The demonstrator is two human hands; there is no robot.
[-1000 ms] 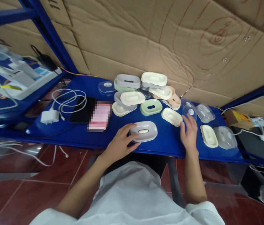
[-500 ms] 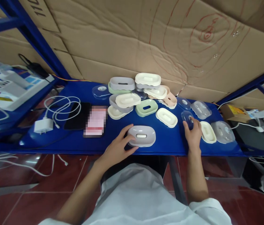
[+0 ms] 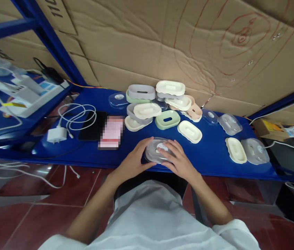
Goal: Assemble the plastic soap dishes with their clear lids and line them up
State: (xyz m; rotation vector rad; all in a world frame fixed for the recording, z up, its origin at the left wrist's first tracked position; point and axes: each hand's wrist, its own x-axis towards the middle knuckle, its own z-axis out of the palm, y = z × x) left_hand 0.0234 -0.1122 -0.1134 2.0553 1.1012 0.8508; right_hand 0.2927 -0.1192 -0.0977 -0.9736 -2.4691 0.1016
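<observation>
At the table's front edge a grey soap dish (image 3: 152, 157) lies under a clear plastic lid (image 3: 162, 146) with a round label. My left hand (image 3: 136, 158) is closed around their left end, thumb at the near side and fingers at the far side. From the right, my right hand (image 3: 179, 159) holds the lid over the dish, fingers across its top. Whether the lid sits fully on the rim cannot be seen under the fingers. Just beyond lie a green soap dish (image 3: 168, 119) and a cream tray (image 3: 190, 132).
Stacked grey, cream and peach dish parts stand at the back, among them a grey dish (image 3: 141, 92). To the right lie a cream tray (image 3: 236, 150) and clear-lidded boxes (image 3: 256, 151). A phone (image 3: 111, 132) and a white charger (image 3: 57, 134) lie left.
My right hand has brought the clear lid from the right side of the table over the grey dish. My left hand stays at the dish's left end. The view has shifted slightly.
</observation>
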